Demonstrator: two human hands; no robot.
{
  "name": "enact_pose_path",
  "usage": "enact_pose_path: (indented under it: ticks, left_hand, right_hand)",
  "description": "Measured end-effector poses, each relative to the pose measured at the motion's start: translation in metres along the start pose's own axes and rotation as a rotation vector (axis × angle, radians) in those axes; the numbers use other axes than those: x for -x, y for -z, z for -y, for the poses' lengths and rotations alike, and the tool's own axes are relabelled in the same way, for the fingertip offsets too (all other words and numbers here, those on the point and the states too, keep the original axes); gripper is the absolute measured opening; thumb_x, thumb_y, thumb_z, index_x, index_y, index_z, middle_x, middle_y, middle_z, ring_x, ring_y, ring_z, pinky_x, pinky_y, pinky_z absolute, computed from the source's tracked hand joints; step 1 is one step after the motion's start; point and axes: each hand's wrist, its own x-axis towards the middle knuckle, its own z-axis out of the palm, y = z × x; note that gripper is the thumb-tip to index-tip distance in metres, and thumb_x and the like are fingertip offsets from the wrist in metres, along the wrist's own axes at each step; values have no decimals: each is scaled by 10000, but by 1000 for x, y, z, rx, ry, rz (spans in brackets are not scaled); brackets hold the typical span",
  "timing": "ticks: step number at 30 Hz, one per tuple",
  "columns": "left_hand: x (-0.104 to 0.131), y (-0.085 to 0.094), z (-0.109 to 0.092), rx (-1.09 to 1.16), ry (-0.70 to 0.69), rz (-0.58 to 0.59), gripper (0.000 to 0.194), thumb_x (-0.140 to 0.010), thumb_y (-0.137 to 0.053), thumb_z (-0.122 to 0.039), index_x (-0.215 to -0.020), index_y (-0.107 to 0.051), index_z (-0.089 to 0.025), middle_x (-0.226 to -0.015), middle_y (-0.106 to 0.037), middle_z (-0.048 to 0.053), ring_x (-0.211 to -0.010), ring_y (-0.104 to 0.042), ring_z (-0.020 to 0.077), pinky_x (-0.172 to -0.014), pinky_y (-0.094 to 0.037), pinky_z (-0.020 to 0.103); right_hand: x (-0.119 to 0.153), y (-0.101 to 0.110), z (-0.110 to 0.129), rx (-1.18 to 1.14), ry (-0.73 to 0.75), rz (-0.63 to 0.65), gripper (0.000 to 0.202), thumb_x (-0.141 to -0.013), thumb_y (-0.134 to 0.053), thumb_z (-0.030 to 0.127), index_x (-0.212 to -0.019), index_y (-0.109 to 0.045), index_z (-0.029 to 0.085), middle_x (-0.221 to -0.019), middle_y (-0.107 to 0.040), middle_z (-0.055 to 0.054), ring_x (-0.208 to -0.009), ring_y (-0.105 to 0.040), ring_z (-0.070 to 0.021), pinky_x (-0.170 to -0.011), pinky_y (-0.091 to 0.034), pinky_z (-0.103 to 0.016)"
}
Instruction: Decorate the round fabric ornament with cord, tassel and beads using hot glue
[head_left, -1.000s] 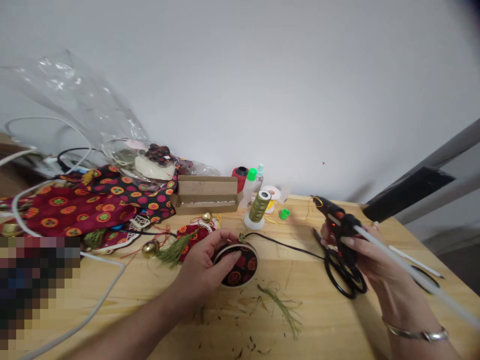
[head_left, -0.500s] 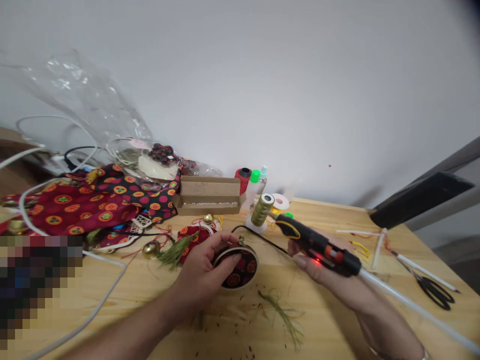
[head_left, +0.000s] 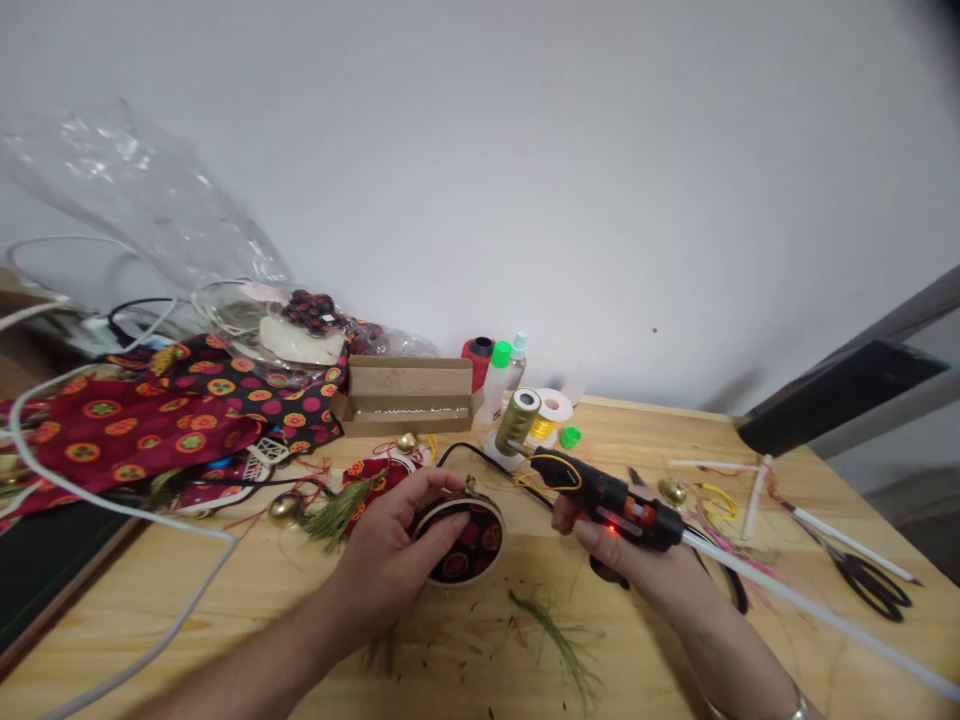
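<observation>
My left hand [head_left: 409, 540] is closed round a small round hoop [head_left: 480, 545] covered in dark patterned fabric, with a pale rim and a small metal clasp at its top. In my right hand [head_left: 622, 555] is a black glue gun [head_left: 607, 495] with a red light on its side and a long clear glue stick [head_left: 817, 610] out of its back end. The gun's nozzle points left, a little above and to the right of the hoop, apart from it. Behind my left hand lie a green tassel [head_left: 341, 510] and a gold bell [head_left: 286, 509].
Patterned fabric [head_left: 105, 425] and a clear plastic bag [head_left: 172, 200] are heaped at left. An open cardboard box [head_left: 409, 412], green thread spool [head_left: 517, 420] and glue bottle [head_left: 495, 385] stand at the back. Scissors [head_left: 870, 580] lie right; loose green threads [head_left: 555, 635] in front.
The glue gun and my right hand have come left and slightly down, closer to the hoop. The whole view has shifted a little; my left hand keeps its hold.
</observation>
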Motion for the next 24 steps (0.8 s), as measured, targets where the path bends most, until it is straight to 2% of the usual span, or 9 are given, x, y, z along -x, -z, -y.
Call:
enact_pose_path:
  ticks: [4, 10, 12, 16, 22, 24]
  left_hand:
    - [1, 0, 0, -7, -8, 32, 162, -765, -671, -259, -916, -631, -217, -880, -746, 20, -813, -687, 189, -728, -549, 267]
    - [0, 2, 4, 26, -11, 117, 168, -746, -701, -238, -906, -657, -212, -1193, -688, 61, -1020, -660, 227, -837, -538, 295]
    - [-1, 3, 3, 12, -11, 125, 164, -745, -699, -231, -904, -658, -213, -1134, -709, 50, -990, -666, 212, -824, -537, 281]
    - [-1, 3, 1, -21, 10, 135, 173, -755, -683, -225, -924, -646, -210, -876, -735, 11, -820, -677, 176, -742, -539, 259]
    - [1, 1, -2, -86, 48, 109, 160, -768, -661, -246, -920, -629, -205, -851, -716, 1, -797, -665, 172, -715, -529, 257]
    - [1, 0, -4, -113, 47, 94, 162, -761, -664, -250, -912, -630, -202, -847, -713, 1, -793, -666, 175, -708, -528, 258]
  right_hand:
    - [1, 2, -1, -49, -26, -32, 334, -770, -666, 514, -820, -677, 184, -696, -609, -33, -498, -432, -105, -406, -327, -217]
    - [2, 3, -5, -79, 27, -4, 339, -799, -629, 530, -842, -695, 200, -652, -588, -35, -518, -445, -129, -443, -362, -248]
    - [1, 3, -5, -40, 39, 2, 309, -801, -642, 502, -842, -688, 199, -694, -596, -31, -542, -460, -124, -465, -372, -244]
    - [1, 6, 4, 90, 79, 8, 245, -817, -641, 439, -827, -649, 194, -715, -583, -9, -571, -475, -115, -503, -388, -234]
    - [11, 12, 22, 427, 117, 14, 214, -823, -610, 413, -794, -562, 207, -718, -569, -3, -623, -510, -145, -552, -413, -250]
    - [16, 11, 19, 558, 78, -45, 224, -829, -586, 421, -785, -517, 212, -697, -541, 2, -611, -501, -152, -546, -407, -256]
